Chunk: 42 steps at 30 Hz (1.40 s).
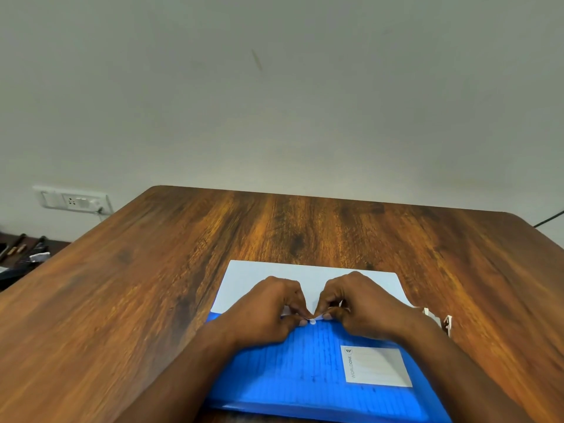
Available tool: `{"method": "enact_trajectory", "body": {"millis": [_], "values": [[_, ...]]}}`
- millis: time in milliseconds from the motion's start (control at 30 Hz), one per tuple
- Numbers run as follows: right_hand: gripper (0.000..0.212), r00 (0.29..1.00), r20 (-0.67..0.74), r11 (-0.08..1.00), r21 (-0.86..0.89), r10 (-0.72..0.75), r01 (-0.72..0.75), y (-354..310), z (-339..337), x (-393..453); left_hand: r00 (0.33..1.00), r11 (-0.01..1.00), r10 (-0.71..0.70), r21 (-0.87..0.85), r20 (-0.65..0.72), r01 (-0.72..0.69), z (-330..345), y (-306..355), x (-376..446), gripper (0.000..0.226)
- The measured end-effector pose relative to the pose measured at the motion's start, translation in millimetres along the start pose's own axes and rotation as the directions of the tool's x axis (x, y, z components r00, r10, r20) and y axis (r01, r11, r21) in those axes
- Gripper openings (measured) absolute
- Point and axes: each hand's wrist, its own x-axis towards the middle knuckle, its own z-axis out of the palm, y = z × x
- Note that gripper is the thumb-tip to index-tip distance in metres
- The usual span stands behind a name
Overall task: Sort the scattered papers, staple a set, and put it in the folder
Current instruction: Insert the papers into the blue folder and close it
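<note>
A blue plastic folder [308,370] with a white label [377,366] lies on the wooden table near me. A white flap or sheet [253,279] sticks out beyond its far edge. My left hand [268,312] and my right hand [360,306] meet at the middle of that far edge. Their fingertips pinch a small white tab at the folder's round fastener [312,321]. The papers inside the folder are hidden. No loose papers show.
A white object [439,320], partly hidden by my right wrist, lies just right of the folder. Brown tabletop [274,230] stretches to the wall. A wall socket [71,201] with a plugged cable sits at far left, with dark items below it.
</note>
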Motion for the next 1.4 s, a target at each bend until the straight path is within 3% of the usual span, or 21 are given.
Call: {"method": "enact_trajectory", "body": {"millis": [267,400,633,933,1167,1233,1300,1400], "values": [[0.029,0.999,0.03,0.992,-0.126,-0.015,0.019,-15,-5,-6,0.999,0.992,0.042,0.121,0.025,-0.045,-4,6,-2,0.022],[0.019,0.999,0.039,0.983,-0.182,0.028,-0.021,-24,-5,-7,0.997,0.98,0.049,0.191,0.057,-0.059,-6,17,-2,0.026],[0.027,0.996,0.036,0.953,-0.296,0.081,-0.067,-34,4,-2,0.994,0.963,0.088,0.249,0.059,-0.1,-6,27,-4,0.027],[0.03,0.991,0.032,0.962,-0.245,0.132,-0.121,-41,2,-10,0.999,0.993,-0.03,0.111,-0.011,0.031,3,15,-14,0.033],[0.037,0.978,-0.064,0.965,-0.161,0.2,-0.208,-43,15,-34,0.995,0.994,-0.097,0.046,-0.031,0.098,8,15,-22,0.037],[0.034,0.974,-0.098,0.969,-0.122,0.206,-0.217,-41,21,-41,0.994,0.993,-0.103,0.052,-0.033,0.105,9,17,-25,0.038],[0.047,0.969,-0.129,0.972,-0.073,0.211,-0.222,-36,28,-49,0.993,0.991,-0.113,0.074,-0.035,0.115,10,20,-27,0.04],[0.064,0.967,-0.132,0.969,-0.089,0.218,-0.23,-33,34,-62,0.991,0.96,-0.12,0.248,-0.057,0.131,10,26,-37,0.058]]}}
